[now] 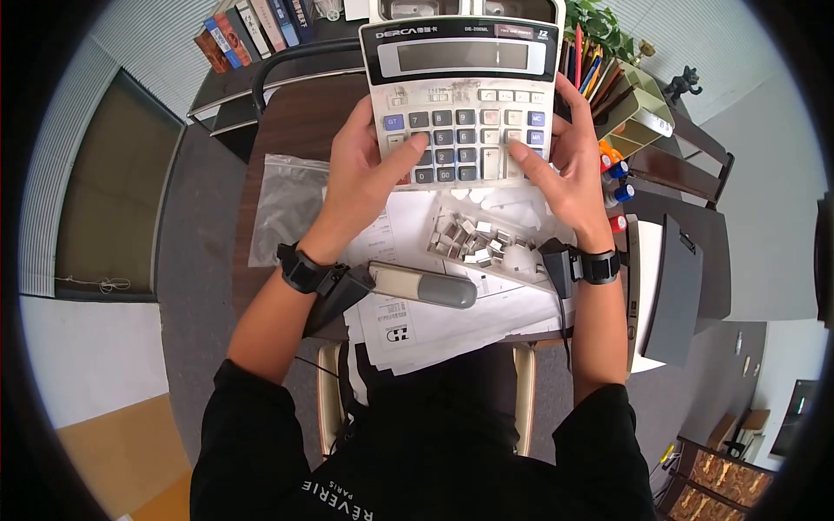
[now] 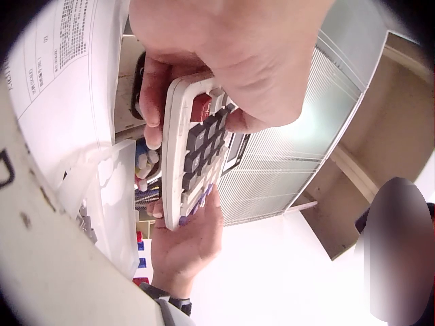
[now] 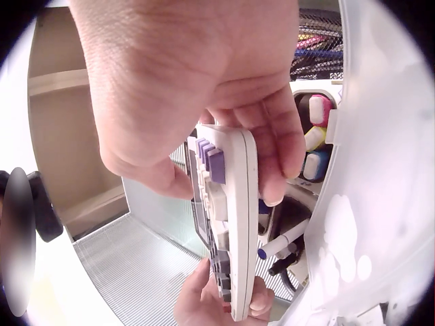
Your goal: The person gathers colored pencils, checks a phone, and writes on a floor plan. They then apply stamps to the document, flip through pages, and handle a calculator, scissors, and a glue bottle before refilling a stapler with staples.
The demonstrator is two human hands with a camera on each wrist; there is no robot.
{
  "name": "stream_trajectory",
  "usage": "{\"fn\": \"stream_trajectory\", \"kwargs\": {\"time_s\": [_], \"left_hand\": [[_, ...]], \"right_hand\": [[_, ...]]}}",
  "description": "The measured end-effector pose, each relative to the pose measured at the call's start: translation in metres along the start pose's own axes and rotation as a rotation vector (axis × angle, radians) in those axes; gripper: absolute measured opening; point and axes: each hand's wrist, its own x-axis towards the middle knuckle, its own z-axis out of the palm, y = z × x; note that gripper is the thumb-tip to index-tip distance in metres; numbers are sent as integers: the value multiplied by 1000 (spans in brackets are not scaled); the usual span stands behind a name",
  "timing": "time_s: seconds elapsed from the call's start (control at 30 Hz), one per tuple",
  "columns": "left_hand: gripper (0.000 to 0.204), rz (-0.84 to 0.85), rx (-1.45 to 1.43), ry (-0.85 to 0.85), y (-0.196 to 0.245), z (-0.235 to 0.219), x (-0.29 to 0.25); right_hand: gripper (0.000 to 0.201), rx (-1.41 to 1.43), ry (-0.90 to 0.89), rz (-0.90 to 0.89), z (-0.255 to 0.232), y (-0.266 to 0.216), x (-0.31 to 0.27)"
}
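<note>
A large white desk calculator [image 1: 456, 104] with dark, blue and white keys is held up over the desk, its display at the far end. My left hand [image 1: 360, 182] grips its left side, the thumb over the keys and the fingers behind. On the opposite side my right hand [image 1: 569, 178] grips it the same way, thumb near the plus key. In the left wrist view the calculator [image 2: 194, 149] shows edge-on, the left fingers curled under its back. The right wrist view shows the right fingers [image 3: 275, 142] behind the casing.
Below lie papers [image 1: 417, 326], a clear box [image 1: 486, 239] of small metal pieces, a grey-ended, pale object [image 1: 421, 285] and a plastic bag [image 1: 291, 204]. Pens [image 1: 591, 69] and a green organizer [image 1: 638, 108] stand at the back right, books [image 1: 252, 30] at the back left.
</note>
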Motion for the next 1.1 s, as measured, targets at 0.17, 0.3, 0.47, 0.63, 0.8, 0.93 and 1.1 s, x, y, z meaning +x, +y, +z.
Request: {"fn": "stream_trajectory", "kwargs": {"time_s": [0.17, 0.3, 0.47, 0.63, 0.8, 0.93, 1.1], "left_hand": [[52, 22, -30, -10, 2, 2, 0], [58, -46, 13, -72, 5, -3, -1], [64, 52, -62, -127, -2, 2, 0], [68, 86, -49, -153, -5, 2, 0], [77, 1, -52, -207, -9, 2, -1], [78, 47, -10, -179, -7, 3, -2], [83, -27, -139, -210, -2, 0, -2]], "right_hand": [[85, -8, 7, -12, -3, 6, 1], [85, -5, 16, 4, -2, 4, 0], [84, -26, 30, -26, -5, 7, 1], [83, -28, 42, -33, -6, 7, 1], [85, -53, 61, -49, -7, 9, 3], [85, -77, 62, -54, -6, 7, 1], [83, -63, 69, -27, -8, 9, 2]]}}
